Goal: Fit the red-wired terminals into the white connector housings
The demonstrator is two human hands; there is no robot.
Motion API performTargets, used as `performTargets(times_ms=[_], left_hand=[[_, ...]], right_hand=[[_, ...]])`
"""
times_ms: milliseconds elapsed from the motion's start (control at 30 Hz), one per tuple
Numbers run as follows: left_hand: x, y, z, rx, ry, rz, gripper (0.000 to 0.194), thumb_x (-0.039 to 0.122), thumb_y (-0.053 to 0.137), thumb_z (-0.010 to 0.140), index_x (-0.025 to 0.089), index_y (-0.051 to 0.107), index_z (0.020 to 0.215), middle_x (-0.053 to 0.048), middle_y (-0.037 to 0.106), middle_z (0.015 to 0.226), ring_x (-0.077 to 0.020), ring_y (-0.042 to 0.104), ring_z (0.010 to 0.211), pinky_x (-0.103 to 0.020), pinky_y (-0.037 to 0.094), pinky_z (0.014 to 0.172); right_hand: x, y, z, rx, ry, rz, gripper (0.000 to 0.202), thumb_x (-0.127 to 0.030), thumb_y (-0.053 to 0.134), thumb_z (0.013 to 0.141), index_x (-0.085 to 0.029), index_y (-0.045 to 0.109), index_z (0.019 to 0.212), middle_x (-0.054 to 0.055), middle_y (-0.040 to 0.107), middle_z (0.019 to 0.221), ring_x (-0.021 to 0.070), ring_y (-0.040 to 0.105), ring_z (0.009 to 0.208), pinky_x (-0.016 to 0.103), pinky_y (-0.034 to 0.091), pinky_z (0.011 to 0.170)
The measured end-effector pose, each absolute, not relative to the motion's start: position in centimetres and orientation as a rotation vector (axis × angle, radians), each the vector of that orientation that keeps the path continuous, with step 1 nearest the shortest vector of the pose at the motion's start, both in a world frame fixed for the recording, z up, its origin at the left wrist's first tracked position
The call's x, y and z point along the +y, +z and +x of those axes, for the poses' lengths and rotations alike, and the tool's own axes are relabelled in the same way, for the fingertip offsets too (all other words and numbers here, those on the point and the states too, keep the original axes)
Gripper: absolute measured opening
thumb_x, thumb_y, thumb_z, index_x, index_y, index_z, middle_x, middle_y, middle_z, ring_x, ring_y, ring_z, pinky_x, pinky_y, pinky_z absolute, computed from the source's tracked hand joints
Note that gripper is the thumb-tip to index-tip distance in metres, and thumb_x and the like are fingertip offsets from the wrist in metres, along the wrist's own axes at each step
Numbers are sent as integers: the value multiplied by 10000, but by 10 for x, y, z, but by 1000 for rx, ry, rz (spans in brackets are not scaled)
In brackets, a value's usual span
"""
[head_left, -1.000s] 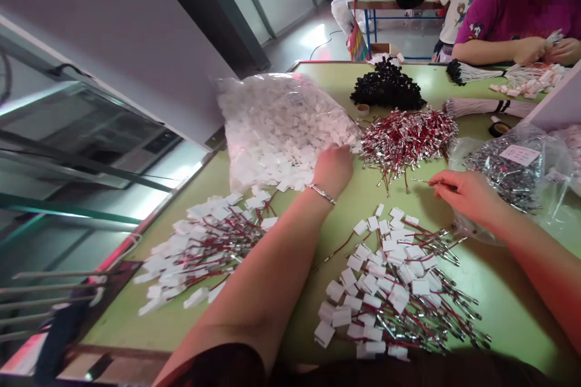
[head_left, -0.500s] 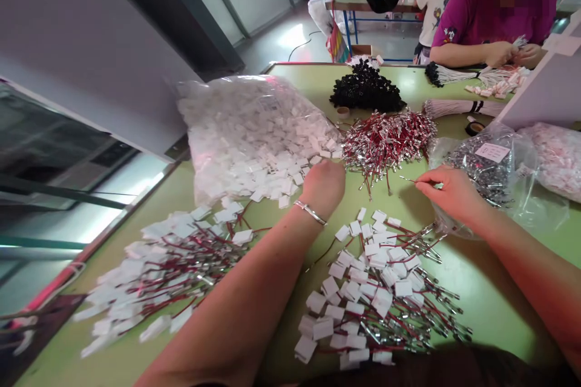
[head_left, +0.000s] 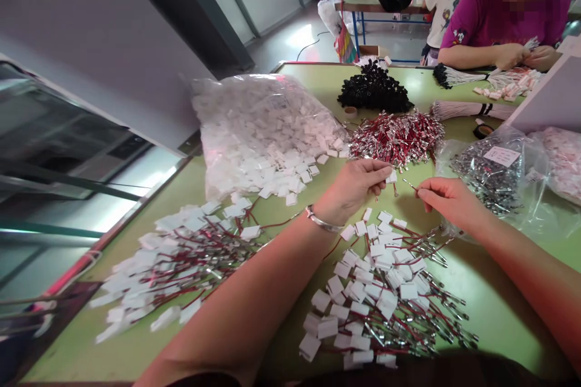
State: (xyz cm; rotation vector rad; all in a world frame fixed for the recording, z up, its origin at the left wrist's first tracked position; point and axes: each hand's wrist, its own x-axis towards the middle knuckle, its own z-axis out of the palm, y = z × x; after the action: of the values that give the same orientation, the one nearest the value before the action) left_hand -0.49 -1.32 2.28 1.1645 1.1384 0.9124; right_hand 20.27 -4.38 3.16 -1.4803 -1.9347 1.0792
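Observation:
My left hand (head_left: 361, 184) pinches a small white connector housing (head_left: 391, 176) between thumb and fingers. Facing it, a short gap away, my right hand (head_left: 442, 196) is closed on a thin wire lead (head_left: 410, 184) with a metal terminal at its tip. Behind both hands lies a heap of short red wires (head_left: 397, 136) with metal ends. Below them, a pile of red wires with white housings (head_left: 385, 272) spreads over the green table. A similar pile (head_left: 181, 260) lies left of my left forearm.
A clear plastic bag of white housings (head_left: 267, 133) lies open at the left. Black parts (head_left: 374, 87) are heaped at the back. A bag of metal parts (head_left: 490, 172) stands at the right. Across the table (head_left: 308, 66), a person in a purple shirt (head_left: 481, 24) handles white wires.
My left hand has come away from the bag's white housings, moving right toward my right hand, and a white housing now shows in its fingers. My right hand still holds the wire lead.

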Motion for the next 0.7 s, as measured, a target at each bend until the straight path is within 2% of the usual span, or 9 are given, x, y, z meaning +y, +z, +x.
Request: performTargets(times_ms=[233, 433, 533, 700], left_hand=[[-16, 20, 2, 1026, 895, 822, 35, 104, 607, 843, 132, 622, 830, -4, 601, 713, -37, 557, 578, -191, 500, 615], [-21, 21, 4, 1001, 838, 853, 217, 78, 581, 845, 139, 666, 1035, -40, 682, 801, -64, 620, 675, -217, 545, 728], [-20, 19, 4, 1006, 847, 866, 152, 94, 602, 837, 130, 672, 967, -62, 702, 856, -82, 646, 728, -225, 547, 740], [-18, 17, 3, 964, 828, 803, 32, 96, 620, 829, 117, 643, 834, -42, 689, 726, -68, 635, 638, -207, 531, 688]], right_hand=[[-46, 30, 196, -1995, 1096, -1457, 223, -295, 495, 844, -210, 581, 656, -22, 567, 556, 114, 458, 521, 271, 349, 534], [-46, 33, 198, -1949, 1179, -1462, 232, -286, 463, 848, -215, 580, 662, -24, 554, 529, 114, 470, 511, 274, 383, 574], [-46, 34, 198, -1965, 1196, -1488, 237, -281, 452, 848, -211, 568, 653, -28, 539, 510, 110, 448, 484, 274, 370, 550], [-47, 32, 197, -2068, 993, -1542, 237, -279, 484, 831, -209, 523, 608, -26, 515, 508, 108, 412, 481, 273, 321, 507]])
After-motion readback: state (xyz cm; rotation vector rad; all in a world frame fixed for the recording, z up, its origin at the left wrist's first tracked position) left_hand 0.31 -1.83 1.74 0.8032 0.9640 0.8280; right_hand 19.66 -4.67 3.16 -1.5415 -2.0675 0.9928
